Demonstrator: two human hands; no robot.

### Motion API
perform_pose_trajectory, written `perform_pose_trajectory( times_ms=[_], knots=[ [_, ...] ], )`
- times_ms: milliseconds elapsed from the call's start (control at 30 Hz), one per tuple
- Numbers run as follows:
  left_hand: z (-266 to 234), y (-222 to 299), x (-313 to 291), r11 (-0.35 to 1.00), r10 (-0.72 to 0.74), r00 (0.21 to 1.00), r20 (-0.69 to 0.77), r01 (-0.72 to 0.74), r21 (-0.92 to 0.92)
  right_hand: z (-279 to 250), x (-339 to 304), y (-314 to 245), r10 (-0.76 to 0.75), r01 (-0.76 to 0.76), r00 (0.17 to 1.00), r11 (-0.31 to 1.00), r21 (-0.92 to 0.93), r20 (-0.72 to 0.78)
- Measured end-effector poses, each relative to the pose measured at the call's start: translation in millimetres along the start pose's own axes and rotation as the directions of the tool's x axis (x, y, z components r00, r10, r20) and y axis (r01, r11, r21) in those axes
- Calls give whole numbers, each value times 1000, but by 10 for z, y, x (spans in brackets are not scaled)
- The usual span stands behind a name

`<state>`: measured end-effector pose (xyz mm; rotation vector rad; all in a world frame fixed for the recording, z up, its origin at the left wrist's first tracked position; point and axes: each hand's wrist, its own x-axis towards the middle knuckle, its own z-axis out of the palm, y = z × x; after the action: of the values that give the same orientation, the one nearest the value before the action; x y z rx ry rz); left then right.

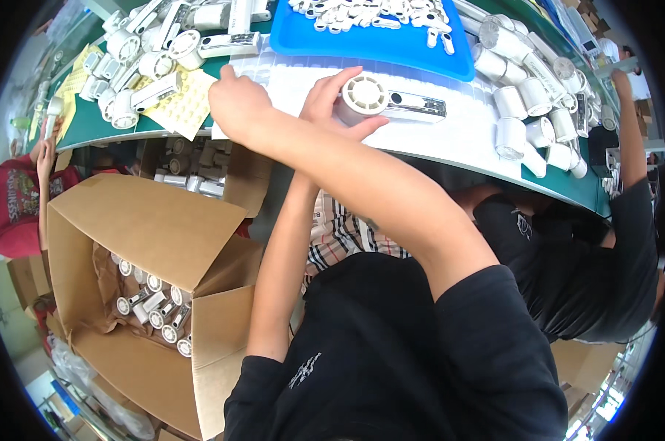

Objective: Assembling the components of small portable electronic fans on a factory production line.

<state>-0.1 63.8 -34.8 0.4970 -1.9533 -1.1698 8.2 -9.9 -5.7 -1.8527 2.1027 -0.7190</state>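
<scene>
In my left hand [322, 103] is a white device [365, 95] with a round vented head and a flat handle, held over the white work surface. Thumb and fingers close around the head, while the handle [421, 106] points right and shows a dark round spot. My right forearm crosses over the left one. At its end my right hand [238, 104] is closed beside a sheet of yellow stickers [184, 103]; whatever its fingertips pinch, if anything, is hidden from view. Several similar white devices [156, 90] lie piled just left of that hand.
A blue tray [369, 53] of small white parts stands at the back. More white devices [527, 77] are heaped at right. An open cardboard box [134, 353] with several devices sits lower left. Co-workers sit left, in a red shirt [31, 195], and right, in a black shirt [590, 272].
</scene>
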Motion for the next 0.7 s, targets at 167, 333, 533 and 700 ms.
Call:
perform_pose_trajectory(
  times_ms=[167, 333, 533, 700],
  knots=[
    [-10, -11, -6, 1000, -13, 1000, 7, 13, 3, -33, -36, -33, 41, -41, 999, 998, 38, 2],
    [3, -51, 17, 999, -45, 998, 32, 44, 29, 11, 83, 35, 183, -172, 983, 961, 216, -32],
    [-26, 74, 9, 990, -90, 995, 37, 86, 114, 50, 24, -6, 83, -73, 995, 982, 174, -49],
    [-1, 28, -5, 986, -106, 993, 42, 100, 133, 45, 23, 15, 87, -71, 994, 972, 224, -60]
  ],
)
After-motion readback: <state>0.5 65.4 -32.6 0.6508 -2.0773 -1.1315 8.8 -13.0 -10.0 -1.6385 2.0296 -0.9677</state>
